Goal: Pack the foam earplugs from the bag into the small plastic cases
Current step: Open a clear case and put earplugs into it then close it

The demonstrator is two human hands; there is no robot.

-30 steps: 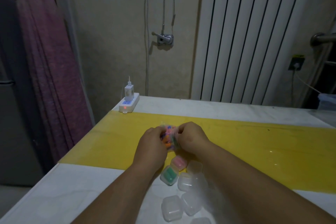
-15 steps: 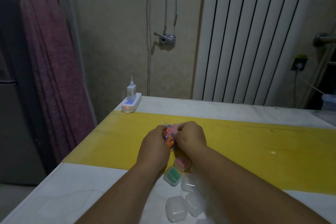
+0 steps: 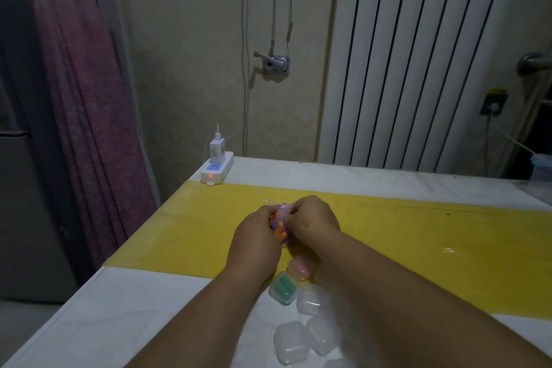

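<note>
Head view: the left hand (image 3: 257, 236) and right hand (image 3: 310, 219) both pinch a clear plastic bag of coloured foam earplugs (image 3: 280, 222) between them, above the yellow table strip (image 3: 418, 236). Small translucent plastic cases (image 3: 291, 342) lie nearer the person, under the forearms; a white power strip (image 3: 217, 172) sits beyond.

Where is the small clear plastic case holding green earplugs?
Head view: the green-filled case lies at the yellow strip's near edge, beside the left forearm, between the pink-filled case and an empty clear case.
</note>
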